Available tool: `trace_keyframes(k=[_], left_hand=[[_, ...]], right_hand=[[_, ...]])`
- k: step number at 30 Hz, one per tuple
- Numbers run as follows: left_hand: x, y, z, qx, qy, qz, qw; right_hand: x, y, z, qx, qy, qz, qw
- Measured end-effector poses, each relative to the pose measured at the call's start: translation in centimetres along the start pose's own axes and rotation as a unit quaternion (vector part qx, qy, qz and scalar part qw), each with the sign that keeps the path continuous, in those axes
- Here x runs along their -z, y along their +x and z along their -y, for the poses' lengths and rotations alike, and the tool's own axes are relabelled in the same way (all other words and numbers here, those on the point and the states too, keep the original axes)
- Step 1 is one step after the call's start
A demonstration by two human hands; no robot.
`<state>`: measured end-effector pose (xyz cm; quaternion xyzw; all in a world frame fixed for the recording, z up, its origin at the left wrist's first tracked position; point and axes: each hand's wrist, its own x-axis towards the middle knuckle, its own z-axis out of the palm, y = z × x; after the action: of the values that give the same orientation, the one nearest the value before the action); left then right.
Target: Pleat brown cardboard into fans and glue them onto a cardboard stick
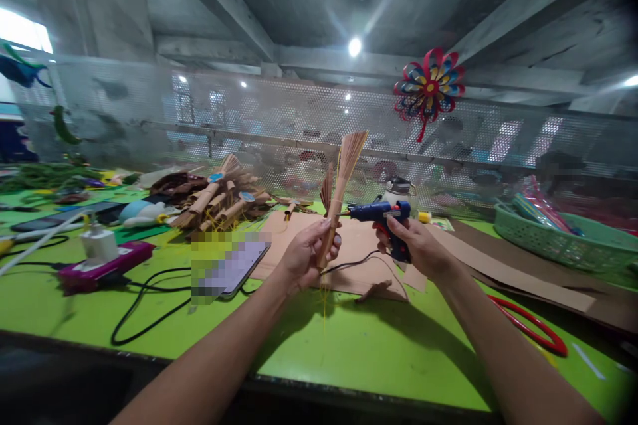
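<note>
My left hand (310, 247) is closed round a small brown paper broom (345, 176), held upright with its pleated, fanned end at the top. Yellow thread hangs below it over the table. In my right hand (423, 242) is a blue glue gun (381, 211), its nozzle pointing left at the broom's side. The nozzle tip is close to the broom; whether they touch I cannot tell. Under both hands lies a sheet of brown card (279, 239), with a crumpled brown scrap (373, 291) near its front edge.
Similar paper pieces are heaped (224, 202) at back left. A phone (244, 269), a purple power strip (107, 265) and black cables lie on the left. To the right are a green basket (558, 242), red-handled scissors (533, 329) and cardboard strips (518, 272). A jar (399, 191) stands behind the glue gun.
</note>
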<state>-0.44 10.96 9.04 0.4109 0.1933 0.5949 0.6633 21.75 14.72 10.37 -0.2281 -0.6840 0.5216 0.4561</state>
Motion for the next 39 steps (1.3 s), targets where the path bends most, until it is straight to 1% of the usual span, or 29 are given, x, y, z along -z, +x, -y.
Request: trace_keyframes(k=[6,11,18,21,24,27,30,39], left_hand=[[0.3,0.1,0.3,0.004,0.008,-0.003,1.000],[0.4,0.1,0.4,0.003,0.006,-0.004,1.000],[0.0,-0.1,0.1,0.009,0.004,-0.034,0.999],[-0.2,0.0,0.1,0.013,-0.001,-0.048,0.999],[-0.2,0.1,0.1,0.015,0.006,-0.056,0.998],[-0.2,0.0,0.2,0.017,0.008,-0.053,0.998],[-0.3,-0.1,0.1,0.026,0.003,-0.050,0.998],[-0.6,-0.2,0.0,0.053,-0.018,-0.040,0.998]], right_hand=[[-0.2,0.2,-0.2,-0.008,0.025,-0.002,1.000],[-0.2,0.2,-0.1,-0.001,0.026,-0.013,1.000],[0.1,-0.1,-0.1,-0.002,0.032,-0.026,0.999],[-0.3,-0.1,-0.1,0.005,0.039,-0.020,0.999],[-1.0,0.0,-0.1,-0.003,0.046,-0.010,0.999],[-1.1,0.2,-0.4,-0.015,0.057,-0.014,0.998],[-0.8,0.2,-0.7,-0.018,0.074,-0.021,0.997],[-0.6,0.2,-0.8,-0.034,0.113,-0.017,0.993]])
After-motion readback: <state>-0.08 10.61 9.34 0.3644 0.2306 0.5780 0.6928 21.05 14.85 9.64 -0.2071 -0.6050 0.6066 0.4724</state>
